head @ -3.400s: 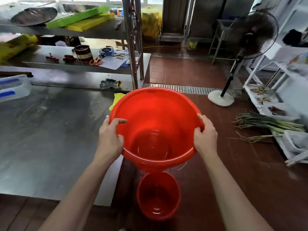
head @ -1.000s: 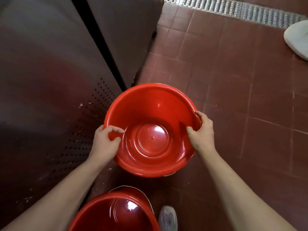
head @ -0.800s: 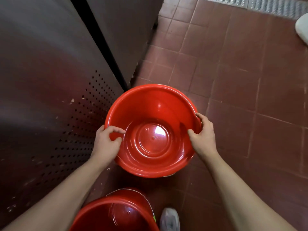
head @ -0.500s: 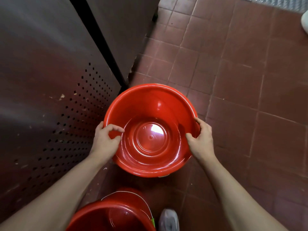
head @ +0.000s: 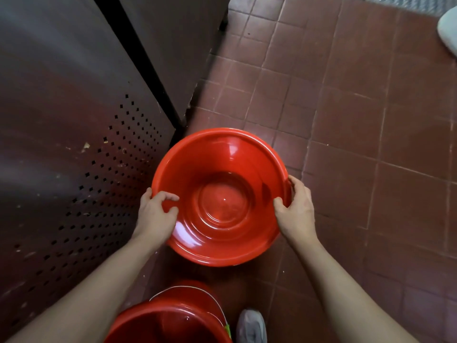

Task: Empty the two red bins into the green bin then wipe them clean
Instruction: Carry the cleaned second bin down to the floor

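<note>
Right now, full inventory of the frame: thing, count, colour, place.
round red plastic basin: 1, red, centre, held over the floor by its rim, inside looks empty
red plastic bucket with wire handle: 1, red, bottom edge, below the basin
perforated metal cabinet panel: 1, dark grey, left
tiled floor: 1, reddish brown, right and top
white rounded object: 1, white, top right edge, cut off
grey shoe: 1, grey, bottom, right of the bucket
left hand: 1, grips the basin's left rim
right hand: 1, grips the basin's right rim
</note>
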Available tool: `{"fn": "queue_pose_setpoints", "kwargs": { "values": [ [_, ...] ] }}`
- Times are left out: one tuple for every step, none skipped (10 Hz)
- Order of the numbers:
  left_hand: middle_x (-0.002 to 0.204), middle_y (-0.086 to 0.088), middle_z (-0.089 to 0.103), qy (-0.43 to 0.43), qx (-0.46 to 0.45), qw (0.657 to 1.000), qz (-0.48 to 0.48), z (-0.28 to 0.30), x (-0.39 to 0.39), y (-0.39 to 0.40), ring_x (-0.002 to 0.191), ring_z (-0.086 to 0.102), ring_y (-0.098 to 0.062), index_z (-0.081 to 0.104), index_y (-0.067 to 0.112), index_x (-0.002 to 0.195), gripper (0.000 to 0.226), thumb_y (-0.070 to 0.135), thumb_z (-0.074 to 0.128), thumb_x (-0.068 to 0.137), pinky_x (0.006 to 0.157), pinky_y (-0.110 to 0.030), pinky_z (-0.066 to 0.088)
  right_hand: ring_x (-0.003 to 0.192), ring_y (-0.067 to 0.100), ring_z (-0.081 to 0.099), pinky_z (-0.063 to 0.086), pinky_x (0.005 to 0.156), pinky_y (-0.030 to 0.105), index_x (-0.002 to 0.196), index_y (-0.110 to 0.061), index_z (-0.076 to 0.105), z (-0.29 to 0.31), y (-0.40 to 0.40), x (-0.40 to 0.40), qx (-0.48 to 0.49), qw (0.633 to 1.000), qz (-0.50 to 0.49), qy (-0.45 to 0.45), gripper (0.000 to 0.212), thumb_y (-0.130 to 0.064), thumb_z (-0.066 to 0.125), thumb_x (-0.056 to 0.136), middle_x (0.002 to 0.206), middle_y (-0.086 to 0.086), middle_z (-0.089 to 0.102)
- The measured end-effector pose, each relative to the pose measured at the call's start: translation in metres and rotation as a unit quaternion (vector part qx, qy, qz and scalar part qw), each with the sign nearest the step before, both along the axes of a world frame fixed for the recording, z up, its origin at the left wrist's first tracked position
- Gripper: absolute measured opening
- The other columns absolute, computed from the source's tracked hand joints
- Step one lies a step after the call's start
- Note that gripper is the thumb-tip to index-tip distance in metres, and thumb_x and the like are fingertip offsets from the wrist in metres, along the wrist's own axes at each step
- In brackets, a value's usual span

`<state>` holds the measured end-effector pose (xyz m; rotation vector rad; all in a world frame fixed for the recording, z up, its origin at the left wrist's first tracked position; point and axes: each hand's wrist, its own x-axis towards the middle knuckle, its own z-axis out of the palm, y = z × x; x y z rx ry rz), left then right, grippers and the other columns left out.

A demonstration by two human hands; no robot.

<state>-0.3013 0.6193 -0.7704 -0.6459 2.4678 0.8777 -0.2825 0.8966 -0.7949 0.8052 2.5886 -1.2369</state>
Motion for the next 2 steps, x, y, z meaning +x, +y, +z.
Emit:
{"fn": "queue_pose_setpoints", "kwargs": {
  "values": [
    [0.153,-0.005,0.041,0.049,0.006,0.997,-0.057,0.011,-0.002,-0.002,0.142,0.038,-0.024,0.063,0.031,0.117,0.033,0.009,0.061,0.093,0.114,-0.037,0.031,0.129,0.015,0.050,0.033,0.104,0.022,0.145,-0.021,0.048,0.019,-0.002,-0.007,0.015,0.999,0.019,0.026,0.055,-0.016,0.061,0.092,0.142,0.000,0.049],
    [0.145,-0.002,0.049,0.093,0.012,0.993,-0.073,0.025,-0.003,0.001,0.136,0.045,-0.022,0.062,0.028,0.121,0.038,0.006,0.060,0.091,0.110,-0.032,0.032,0.128,0.015,0.051,0.035,0.106,0.024,0.144,-0.020,0.050,0.036,-0.006,-0.011,0.020,0.998,0.034,0.048,0.052,-0.016,0.060,0.093,0.141,0.000,0.051]
  ]
}}
